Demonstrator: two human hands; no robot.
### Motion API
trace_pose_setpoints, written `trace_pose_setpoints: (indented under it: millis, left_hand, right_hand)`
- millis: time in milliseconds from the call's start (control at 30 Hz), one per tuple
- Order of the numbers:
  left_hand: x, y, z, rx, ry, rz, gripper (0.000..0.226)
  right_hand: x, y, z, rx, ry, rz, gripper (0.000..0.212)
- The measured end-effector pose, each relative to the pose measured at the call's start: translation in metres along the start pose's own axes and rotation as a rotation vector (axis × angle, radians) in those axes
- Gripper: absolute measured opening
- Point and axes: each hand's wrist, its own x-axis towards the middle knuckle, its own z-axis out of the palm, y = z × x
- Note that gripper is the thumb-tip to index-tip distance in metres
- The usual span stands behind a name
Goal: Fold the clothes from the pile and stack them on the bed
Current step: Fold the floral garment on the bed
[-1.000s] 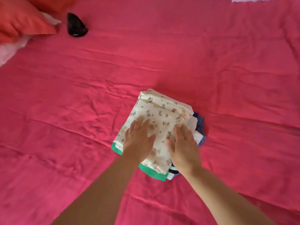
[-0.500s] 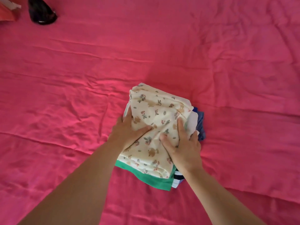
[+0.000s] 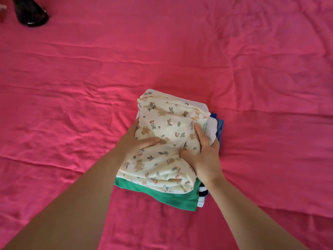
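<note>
A stack of folded clothes sits in the middle of the pink bed sheet [image 3: 72,105]. On top lies a cream floral garment [image 3: 167,127]; under it show a green piece [image 3: 162,193], a striped edge [image 3: 202,195] and a blue piece [image 3: 219,130]. My left hand [image 3: 137,141] grips the stack's left side, thumb on top and fingers wrapped round the edge. My right hand [image 3: 205,152] grips the right side the same way, thumb pressed into the floral cloth. The stack's underside is hidden.
A shiny black object [image 3: 31,12] lies at the far left corner of the bed. Wrinkled pink sheet spreads on all sides of the stack.
Both hands went from lying flat on top of the stack to clasping its two sides. The floral garment is now bunched between the thumbs.
</note>
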Motion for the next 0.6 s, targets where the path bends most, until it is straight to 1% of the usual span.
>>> trace_pose_setpoints:
  millis: [67,200,300,400,533,600]
  left_hand:
    - [-0.003,-0.002,0.002,-0.048,0.024,0.025,0.072]
    - [-0.014,-0.001,0.002,-0.076,0.044,0.052,0.060]
    - [-0.016,0.002,0.006,-0.030,0.060,0.043,0.070]
    - [-0.018,0.007,0.012,0.013,0.115,0.045,0.081]
    - [-0.038,0.023,0.021,0.032,0.181,0.069,0.086]
    - [-0.050,0.034,0.025,0.017,0.186,0.075,0.083]
  right_hand:
    - [-0.002,-0.001,-0.001,0.000,0.016,-0.024,0.087]
    - [-0.011,0.000,-0.005,-0.062,-0.020,-0.018,0.090]
    - [-0.007,0.000,-0.009,-0.053,-0.061,0.006,0.094]
    - [-0.003,-0.003,-0.015,-0.020,-0.070,-0.019,0.089]
    - [-0.017,-0.010,-0.034,0.012,-0.051,-0.078,0.086]
    - [-0.025,-0.015,-0.047,-0.011,-0.041,-0.117,0.086]
